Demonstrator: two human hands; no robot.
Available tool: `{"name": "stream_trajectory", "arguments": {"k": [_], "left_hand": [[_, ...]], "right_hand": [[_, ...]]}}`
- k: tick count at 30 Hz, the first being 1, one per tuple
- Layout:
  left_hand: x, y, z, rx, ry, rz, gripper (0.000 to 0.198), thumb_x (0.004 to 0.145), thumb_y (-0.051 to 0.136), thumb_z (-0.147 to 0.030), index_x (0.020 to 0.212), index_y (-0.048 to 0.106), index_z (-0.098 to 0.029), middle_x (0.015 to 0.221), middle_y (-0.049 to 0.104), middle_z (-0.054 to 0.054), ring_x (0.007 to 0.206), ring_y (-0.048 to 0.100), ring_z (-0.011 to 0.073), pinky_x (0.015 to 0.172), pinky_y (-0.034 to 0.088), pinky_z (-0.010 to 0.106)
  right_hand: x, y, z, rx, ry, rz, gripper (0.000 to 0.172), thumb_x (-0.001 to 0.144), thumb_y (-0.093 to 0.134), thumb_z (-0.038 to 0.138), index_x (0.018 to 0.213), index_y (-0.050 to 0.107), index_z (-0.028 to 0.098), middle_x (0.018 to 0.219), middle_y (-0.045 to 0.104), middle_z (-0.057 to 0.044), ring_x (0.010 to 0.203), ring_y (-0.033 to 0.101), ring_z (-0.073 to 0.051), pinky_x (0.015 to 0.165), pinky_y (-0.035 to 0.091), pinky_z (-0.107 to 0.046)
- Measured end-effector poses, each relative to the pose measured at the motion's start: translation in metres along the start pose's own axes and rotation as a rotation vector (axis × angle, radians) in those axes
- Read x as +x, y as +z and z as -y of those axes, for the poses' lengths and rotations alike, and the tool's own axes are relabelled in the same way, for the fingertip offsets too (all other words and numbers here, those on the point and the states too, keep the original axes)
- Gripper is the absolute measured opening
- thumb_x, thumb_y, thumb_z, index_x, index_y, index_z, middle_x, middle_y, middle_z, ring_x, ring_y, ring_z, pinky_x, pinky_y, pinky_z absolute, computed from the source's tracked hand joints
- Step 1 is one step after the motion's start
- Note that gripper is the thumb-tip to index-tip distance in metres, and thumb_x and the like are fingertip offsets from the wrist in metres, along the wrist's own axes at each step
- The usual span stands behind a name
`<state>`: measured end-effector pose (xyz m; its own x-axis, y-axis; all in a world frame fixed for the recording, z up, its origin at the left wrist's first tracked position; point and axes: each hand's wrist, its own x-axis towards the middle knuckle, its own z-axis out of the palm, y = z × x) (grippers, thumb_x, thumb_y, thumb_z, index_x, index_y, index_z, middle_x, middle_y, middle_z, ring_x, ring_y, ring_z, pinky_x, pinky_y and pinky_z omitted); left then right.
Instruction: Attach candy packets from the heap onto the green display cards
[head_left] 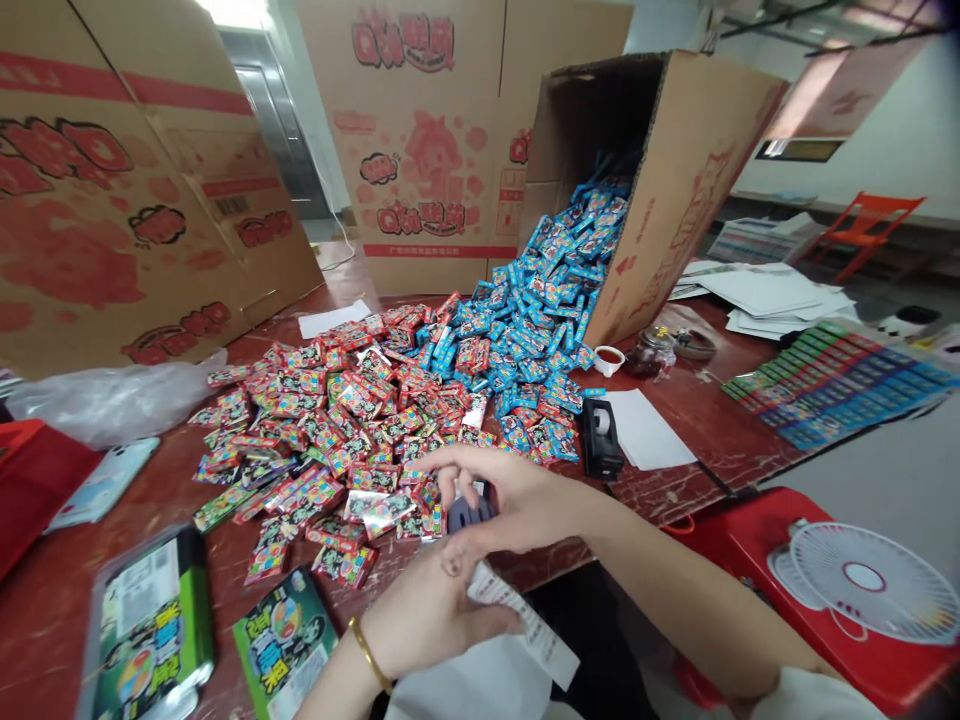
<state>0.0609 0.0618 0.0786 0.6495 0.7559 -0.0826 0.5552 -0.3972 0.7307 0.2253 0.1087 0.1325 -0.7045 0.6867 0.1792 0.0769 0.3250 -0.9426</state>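
My left hand, with a gold bracelet at its wrist, is closed around a white paper strip with printed lines; the strip sticks out past the thumb toward my lap. Just above it my right hand has bent fingers over a small dark grey object, whose kind I cannot make out. The two hands overlap at the table's near edge. Right beyond them spreads a heap of red candy packets, running into blue candy packets.
An open carton lies tipped, spilling blue packets. A black tape dispenser stands right of the heap. Green display boxes and a phone lie left. On a red stool rests a white fan. Large cartons stand behind.
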Motion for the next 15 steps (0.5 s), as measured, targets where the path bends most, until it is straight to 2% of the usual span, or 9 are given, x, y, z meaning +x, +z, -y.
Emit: {"name": "stream_trajectory", "arguments": {"k": [2,5,8,11,13,15], "left_hand": [[-0.002,-0.002,0.003,-0.04,-0.044,-0.072,0.051,0.073,0.067,-0.039,0.118,0.048,-0.026,0.111,0.061,0.005,0.095,0.057,0.0256,0.084,0.046,0.039],[-0.009,-0.007,0.012,-0.104,-0.084,-0.227,0.046,0.076,0.066,-0.036,0.116,0.045,-0.03,0.113,0.059,0.001,0.102,0.055,0.0226,0.088,0.043,0.036],[-0.014,-0.013,0.022,-0.124,-0.096,-0.34,0.046,0.078,0.063,-0.036,0.118,0.041,-0.033,0.12,0.055,-0.001,0.11,0.05,0.0204,0.094,0.04,0.033],[-0.014,-0.016,0.029,-0.1,-0.113,-0.403,0.046,0.078,0.062,-0.041,0.118,0.041,-0.033,0.119,0.054,-0.001,0.106,0.053,0.0208,0.092,0.042,0.033],[-0.014,-0.017,0.03,-0.084,-0.115,-0.438,0.044,0.078,0.061,-0.042,0.118,0.042,-0.032,0.119,0.054,0.0,0.1,0.056,0.0211,0.086,0.045,0.033],[-0.015,-0.017,0.029,-0.084,-0.134,-0.456,0.044,0.078,0.06,-0.044,0.117,0.043,-0.031,0.119,0.054,0.001,0.083,0.061,0.0188,0.071,0.05,0.029]], "right_hand": [[-0.013,-0.004,-0.003,0.05,-0.028,-0.19,0.053,0.069,0.071,0.02,0.118,0.051,0.022,0.085,0.054,0.001,0.066,0.046,-0.009,0.062,0.043,-0.022],[-0.04,-0.005,-0.018,0.044,0.054,-0.385,0.03,0.077,0.065,0.026,0.106,0.058,0.019,0.082,0.056,-0.001,0.071,0.051,-0.011,0.067,0.044,-0.024],[-0.063,0.004,-0.036,-0.022,0.173,-0.413,0.025,0.075,0.068,0.03,0.096,0.064,0.017,0.085,0.061,-0.003,0.079,0.056,-0.014,0.072,0.045,-0.027],[-0.07,0.015,-0.046,-0.048,0.237,-0.42,0.022,0.071,0.071,0.029,0.089,0.067,0.018,0.086,0.066,-0.005,0.081,0.059,-0.017,0.075,0.047,-0.029],[-0.068,0.021,-0.047,-0.055,0.258,-0.446,0.015,0.072,0.07,0.027,0.084,0.068,0.018,0.083,0.068,-0.005,0.079,0.061,-0.018,0.073,0.047,-0.029],[-0.065,0.024,-0.048,-0.045,0.266,-0.465,0.012,0.073,0.068,0.028,0.08,0.069,0.018,0.079,0.068,-0.005,0.075,0.061,-0.017,0.069,0.048,-0.028]]}}
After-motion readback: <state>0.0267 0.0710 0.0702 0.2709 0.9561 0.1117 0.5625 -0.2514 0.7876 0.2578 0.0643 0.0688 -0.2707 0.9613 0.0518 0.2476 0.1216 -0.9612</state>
